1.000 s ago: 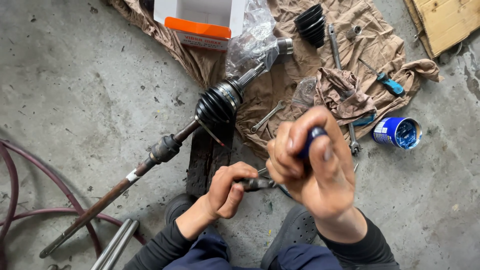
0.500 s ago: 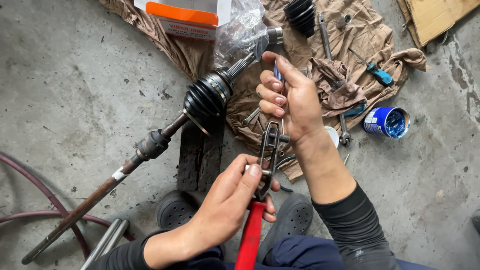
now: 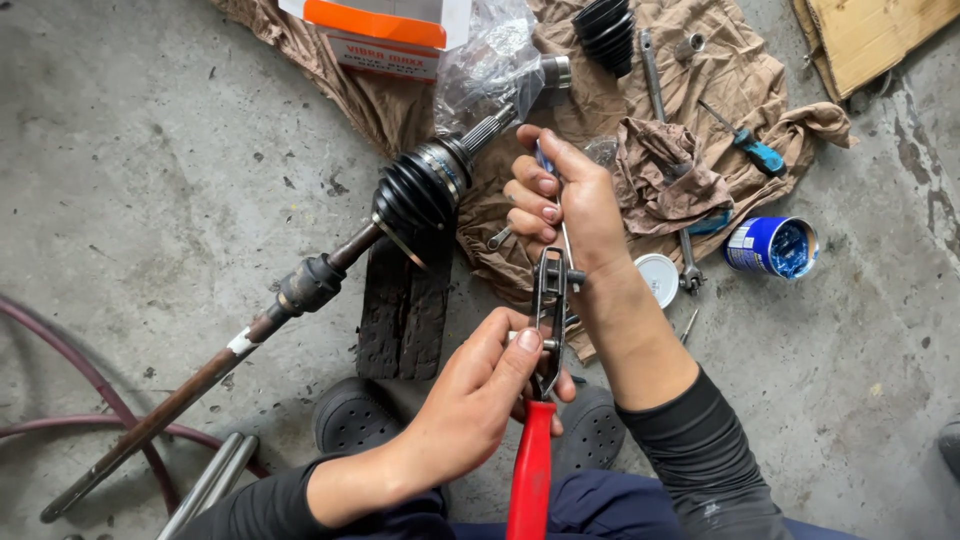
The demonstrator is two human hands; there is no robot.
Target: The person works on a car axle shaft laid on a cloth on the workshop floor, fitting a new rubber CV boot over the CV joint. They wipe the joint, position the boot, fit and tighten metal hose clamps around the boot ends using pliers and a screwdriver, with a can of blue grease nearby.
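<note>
Hands meet above the concrete floor (image 3: pixel 150 160): left hand (image 3: pixel 480 400) grips red-handled pliers (image 3: pixel 540 400) near their head, right hand (image 3: pixel 570 205) pinches a thin metal band (image 3: pixel 563 235) clamped in them, near the drive shaft (image 3: pixel 330 265).

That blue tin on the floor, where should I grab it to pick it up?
Take the blue tin around its round side wall, coming down from above. It lies tipped on the concrete floor with its open mouth facing right, so keep fingers off that end. The side facing up is bare.
</note>
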